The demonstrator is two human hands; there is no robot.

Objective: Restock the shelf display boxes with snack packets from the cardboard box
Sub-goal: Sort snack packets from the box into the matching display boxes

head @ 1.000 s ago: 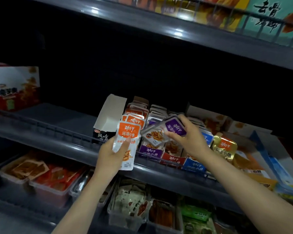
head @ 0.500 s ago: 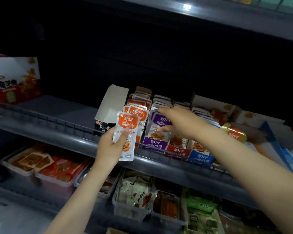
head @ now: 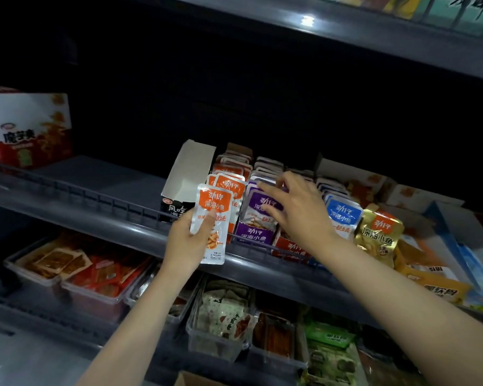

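Note:
My left hand grips a small stack of orange snack packets upright, in front of the shelf rail. Behind them stands the orange row in its display box. My right hand reaches over the purple row. Its thumb lies on the face of the front purple packet and its fingers on the top edge, pinching it in the purple display box. A corner of a cardboard box shows at the bottom edge.
An empty white display box stands left of the orange row. Blue packets and gold packets stand to the right. A red and white carton sits far left on the shelf. Clear bins of snacks fill the shelf below.
My right hand carried a purple packet from in front of the shelf into the purple row and now holds its top. My left hand kept the orange packets almost still.

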